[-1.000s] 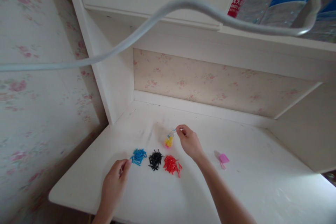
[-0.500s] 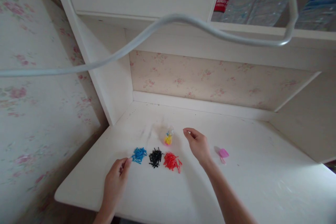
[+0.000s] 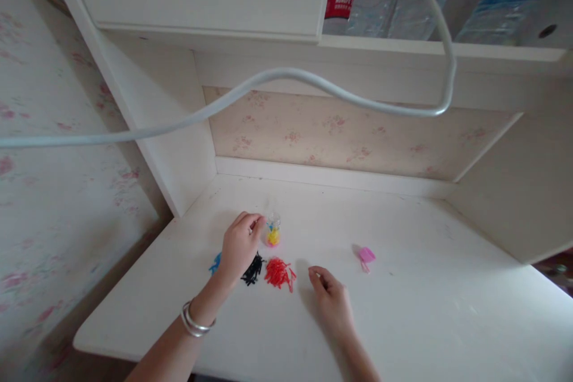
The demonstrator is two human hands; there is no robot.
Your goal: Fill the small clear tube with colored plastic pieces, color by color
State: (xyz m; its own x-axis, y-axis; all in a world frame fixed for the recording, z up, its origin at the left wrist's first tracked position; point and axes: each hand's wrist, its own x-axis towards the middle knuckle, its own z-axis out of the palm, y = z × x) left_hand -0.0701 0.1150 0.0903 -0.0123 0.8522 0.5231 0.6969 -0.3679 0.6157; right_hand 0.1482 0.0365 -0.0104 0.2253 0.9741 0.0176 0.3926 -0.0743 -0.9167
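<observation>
My left hand [image 3: 242, 243] is closed in a pinch beside the top of a small clear container [image 3: 274, 221] with yellow and pink bits low inside and a little blue higher up. What its fingertips hold is too small to make out. Under the left hand and wrist lie piles of thin blue strips [image 3: 215, 263] and black strips [image 3: 252, 270], both partly hidden. A pile of red strips [image 3: 279, 273], like small rubber bands, lies to their right. Right of the red pile, my right hand [image 3: 332, 301] is also pinched near the tabletop; its fingertips' contents cannot be made out.
A pink piece [image 3: 367, 255] with a loop lies on the white desk [image 3: 416, 310] to the right. A pale cable [image 3: 286, 74] crosses in front of the cabinet [image 3: 201, 6]. Plastic bottles [image 3: 376, 0] stand on the upper right shelf.
My left hand has moved from the blue pile up and right to the clear container. My right hand has drawn back toward the front, near the red pile. The view has shifted slightly.
</observation>
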